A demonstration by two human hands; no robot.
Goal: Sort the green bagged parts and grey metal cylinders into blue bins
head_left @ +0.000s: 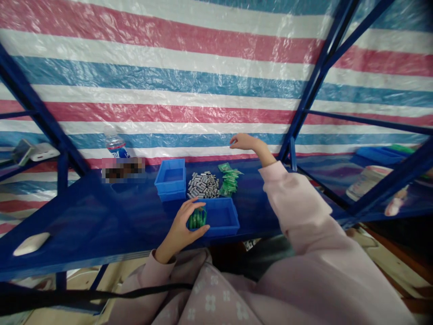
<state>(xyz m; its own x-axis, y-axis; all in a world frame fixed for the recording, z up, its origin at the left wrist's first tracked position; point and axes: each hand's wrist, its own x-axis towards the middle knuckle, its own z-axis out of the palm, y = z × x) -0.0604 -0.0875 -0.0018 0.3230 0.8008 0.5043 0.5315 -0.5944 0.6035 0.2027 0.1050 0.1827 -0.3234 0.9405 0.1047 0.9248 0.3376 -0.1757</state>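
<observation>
Several green packets in tray, left grip around.

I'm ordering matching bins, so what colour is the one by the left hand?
The plastic bin by the left hand is blue, best seen in the head view.

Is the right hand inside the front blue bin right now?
No, the right hand is raised in front of the striped sheet; only the left hand is at that bin.

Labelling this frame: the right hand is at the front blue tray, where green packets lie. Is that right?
Wrong hand: the head view shows the left hand at the front blue tray, where green packets lie; the right hand is raised away from it.
</observation>
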